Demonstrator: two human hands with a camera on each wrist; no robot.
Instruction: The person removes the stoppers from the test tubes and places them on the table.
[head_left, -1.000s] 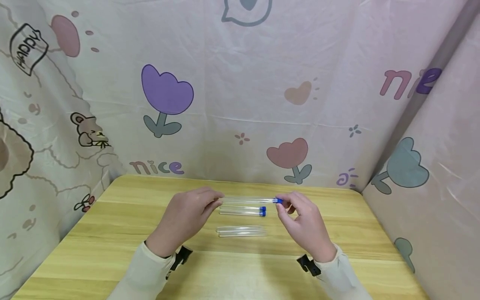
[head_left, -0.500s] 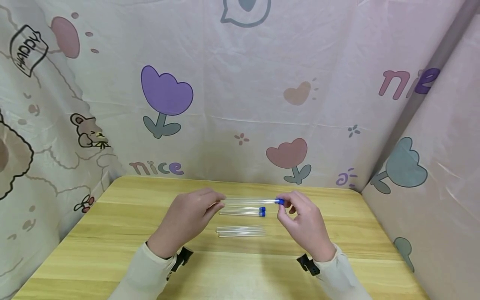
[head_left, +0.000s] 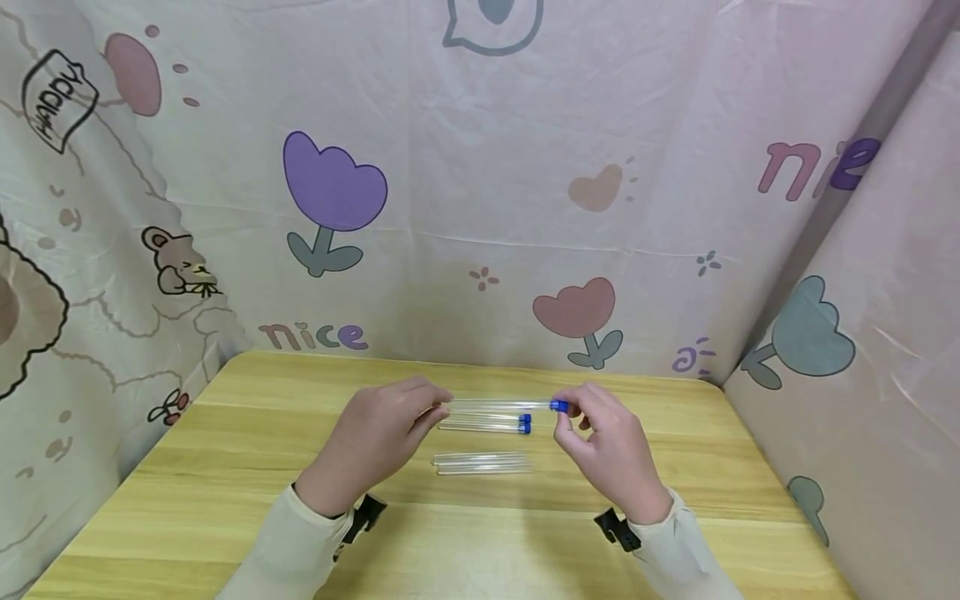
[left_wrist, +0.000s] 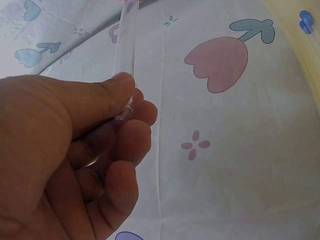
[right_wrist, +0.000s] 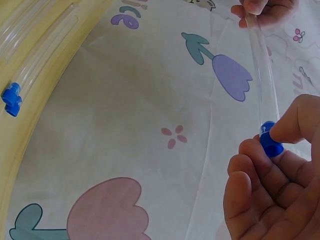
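Observation:
A clear test tube point(head_left: 501, 405) lies level between both hands, above the table. My left hand point(head_left: 386, 437) pinches its rounded end between thumb and fingers; the left wrist view shows that tip of the tube point(left_wrist: 126, 65) at the fingertips. At the other end, my right hand point(head_left: 606, 442) pinches the blue cap point(head_left: 558, 405). In the right wrist view the thumb lies against this blue cap point(right_wrist: 270, 140), which sits on the tube's mouth. Just nearer than the held tube lie two capped test tubes point(head_left: 483, 422), side by side with blue caps to the right.
Closer to me, several uncapped test tubes point(head_left: 482, 463) lie together on the wooden table point(head_left: 480, 542). A printed cloth point(head_left: 450, 208) hangs behind the table and along both sides. Black wrist mounts point(head_left: 618, 531) sit at the sleeves.
Both hands stay almost in place, still holding the tube and its cap. The tube's capped end sits very slightly lower than before, and the cap looks turned a little.

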